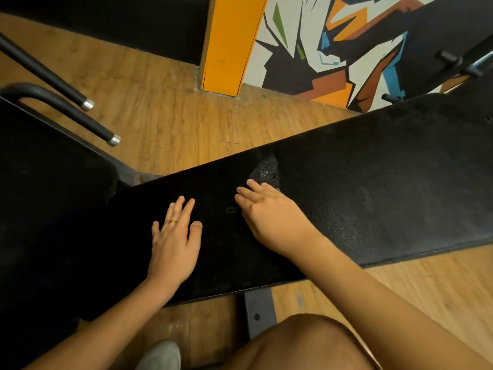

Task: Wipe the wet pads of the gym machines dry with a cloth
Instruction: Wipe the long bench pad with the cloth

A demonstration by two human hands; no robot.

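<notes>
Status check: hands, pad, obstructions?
Left hand open, flat on pad. Right hand open, fingers straight on pad. Cloth not told apart, black on black. Nothing in the way.

Black cloth spread flat over one end of a long black gym pad

The pad [373, 182], grain-textured with a dull sheen, runs aslant from lower left to upper right. The cloth [221, 241], matt and as dark as the pad, covers its near left end, so its outline is hard to trace. A speckled grey patch [265, 169] shows at its far right border. The left hand [173, 244] and right hand [269, 217] lie on the cloth, fingers straight. A second black pad [48, 196] sits just to the left; whether either is wet cannot be told.
</notes>
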